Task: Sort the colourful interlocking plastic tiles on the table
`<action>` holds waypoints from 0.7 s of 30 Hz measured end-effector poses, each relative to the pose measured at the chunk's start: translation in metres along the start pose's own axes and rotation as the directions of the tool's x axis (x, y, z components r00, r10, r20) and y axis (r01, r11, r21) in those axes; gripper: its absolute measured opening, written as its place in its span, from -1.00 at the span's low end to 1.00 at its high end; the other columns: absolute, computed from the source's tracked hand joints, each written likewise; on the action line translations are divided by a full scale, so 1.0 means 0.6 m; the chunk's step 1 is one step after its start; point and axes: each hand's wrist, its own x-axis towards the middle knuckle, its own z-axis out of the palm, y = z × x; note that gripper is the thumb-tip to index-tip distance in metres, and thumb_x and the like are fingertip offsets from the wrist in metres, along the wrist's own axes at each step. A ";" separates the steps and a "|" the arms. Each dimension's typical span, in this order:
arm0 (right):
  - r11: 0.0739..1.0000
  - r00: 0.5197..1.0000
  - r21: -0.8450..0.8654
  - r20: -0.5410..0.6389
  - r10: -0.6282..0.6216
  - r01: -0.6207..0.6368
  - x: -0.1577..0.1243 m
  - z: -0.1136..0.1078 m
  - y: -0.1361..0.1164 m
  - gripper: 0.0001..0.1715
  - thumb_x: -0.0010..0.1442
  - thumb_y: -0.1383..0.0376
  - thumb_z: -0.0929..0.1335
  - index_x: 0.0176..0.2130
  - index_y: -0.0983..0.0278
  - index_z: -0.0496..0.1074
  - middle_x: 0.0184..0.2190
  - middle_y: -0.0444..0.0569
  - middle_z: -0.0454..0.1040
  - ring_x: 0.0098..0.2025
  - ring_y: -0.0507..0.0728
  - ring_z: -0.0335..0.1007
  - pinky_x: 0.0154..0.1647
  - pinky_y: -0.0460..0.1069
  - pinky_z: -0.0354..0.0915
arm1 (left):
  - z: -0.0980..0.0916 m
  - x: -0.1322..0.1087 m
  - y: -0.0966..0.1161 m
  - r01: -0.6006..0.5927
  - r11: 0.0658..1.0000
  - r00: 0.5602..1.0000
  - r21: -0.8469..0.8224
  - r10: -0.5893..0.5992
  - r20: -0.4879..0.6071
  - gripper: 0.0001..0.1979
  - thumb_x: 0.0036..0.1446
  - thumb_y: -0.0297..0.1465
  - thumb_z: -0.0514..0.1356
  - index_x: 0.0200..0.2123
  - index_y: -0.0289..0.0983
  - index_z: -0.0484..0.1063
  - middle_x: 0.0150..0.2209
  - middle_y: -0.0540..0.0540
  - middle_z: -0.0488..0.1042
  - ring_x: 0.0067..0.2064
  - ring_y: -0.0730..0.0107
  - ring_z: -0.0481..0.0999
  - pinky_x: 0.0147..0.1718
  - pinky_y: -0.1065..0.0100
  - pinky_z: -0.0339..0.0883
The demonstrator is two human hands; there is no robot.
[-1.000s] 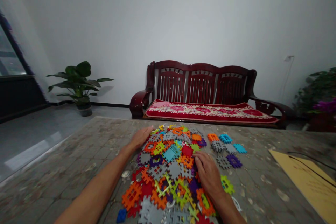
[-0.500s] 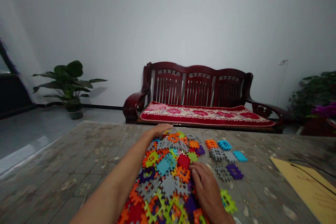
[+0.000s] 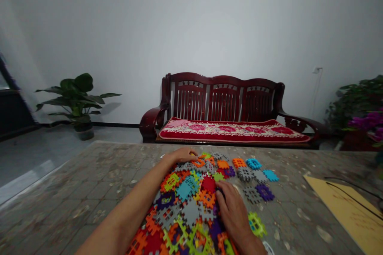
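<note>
A big heap of toothed plastic pieces in orange, grey, green, blue, red and purple (image 3: 190, 212) lies on the cloth-covered table (image 3: 119, 175). My left hand (image 3: 184, 154) rests over the far left edge of the heap, fingers pointing right and bent over the pieces. Against the heap's right side lies my right hand (image 3: 231, 203), its fingertips near a red piece (image 3: 208, 184); whether it grips anything is hidden. Right of the heap lie several separate pieces, among them a purple one (image 3: 265, 192), a light blue one (image 3: 271, 175) and a green one (image 3: 256, 224).
A yellow sheet (image 3: 344, 211) with dark cables (image 3: 353, 193) across it lies at the table's right. Beyond the far edge stands a dark red wooden bench (image 3: 226, 101) with a red patterned cover (image 3: 233, 129). Potted plants flank it, one on the left (image 3: 79, 99).
My left hand has come down and slightly nearer onto the far pieces, with its fingers more bent. The right hand stays almost in place. The camera view has shifted slightly.
</note>
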 end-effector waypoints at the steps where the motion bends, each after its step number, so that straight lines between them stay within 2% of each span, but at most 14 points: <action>1: 1.000 1.000 0.004 0.000 0.003 -0.003 0.000 0.000 0.000 -0.66 0.31 0.21 0.22 -0.05 0.17 0.49 -0.01 0.00 0.51 0.06 0.19 0.38 0.15 0.13 0.25 | 0.000 -0.007 0.004 -0.005 1.000 1.000 0.006 0.005 0.003 -0.55 0.07 -0.11 0.16 -0.05 -0.18 0.55 -0.01 -0.05 0.58 -0.02 0.18 0.51 0.00 0.31 0.30; 7: 0.999 1.000 0.043 -0.003 0.013 -0.013 0.003 0.000 -0.003 -0.68 0.31 0.22 0.22 -0.15 0.16 0.53 -0.05 0.00 0.52 0.03 0.20 0.39 0.11 0.13 0.26 | -0.010 -0.038 0.023 -0.021 0.998 1.000 0.060 0.021 -0.009 -0.59 0.09 -0.11 0.14 -0.11 -0.18 0.58 -0.08 -0.04 0.61 -0.08 0.21 0.52 -0.09 0.34 0.32; 12: 0.997 0.999 0.069 -0.035 0.031 -0.029 0.007 -0.001 -0.014 -0.67 0.32 0.25 0.20 -0.18 0.16 0.55 -0.10 0.00 0.54 -0.02 0.19 0.40 0.07 0.10 0.25 | -0.017 -0.015 0.054 0.024 0.987 0.999 0.160 -0.018 -0.043 -0.47 0.15 0.03 0.01 -0.29 -0.22 0.61 -0.30 -0.07 0.62 -0.24 0.20 0.55 -0.25 0.34 0.34; 15: 0.996 0.998 0.090 -0.055 0.033 -0.028 0.009 -0.003 -0.020 -0.67 0.33 0.26 0.19 -0.19 0.17 0.54 -0.14 -0.02 0.54 -0.06 0.16 0.41 0.04 0.07 0.24 | -0.004 0.023 0.087 0.045 0.971 0.995 0.235 -0.023 -0.096 -0.39 0.16 0.10 -0.04 -0.24 -0.23 0.60 -0.16 -0.15 0.61 -0.10 0.10 0.54 -0.12 0.26 0.33; 18: 0.992 0.995 0.118 -0.086 0.046 -0.035 0.009 -0.003 -0.021 -0.66 0.35 0.25 0.18 -0.20 0.16 0.52 -0.17 -0.04 0.54 -0.10 0.15 0.40 0.02 0.06 0.23 | 0.023 0.069 0.124 0.010 0.967 0.999 0.255 0.002 -0.049 -0.40 0.15 0.11 -0.03 -0.11 -0.19 0.56 0.02 -0.17 0.55 0.07 0.06 0.47 0.03 0.20 0.28; 21: 0.988 0.987 0.147 -0.141 0.070 -0.049 0.008 -0.002 -0.020 -0.65 0.36 0.22 0.17 -0.21 0.16 0.51 -0.19 -0.03 0.54 -0.11 0.16 0.39 0.02 0.07 0.22 | 0.054 0.110 0.153 -0.034 0.961 0.999 0.274 0.032 0.012 -0.33 0.05 0.14 0.11 0.12 -0.11 0.41 0.28 -0.16 0.31 0.29 0.02 0.24 0.21 0.10 0.10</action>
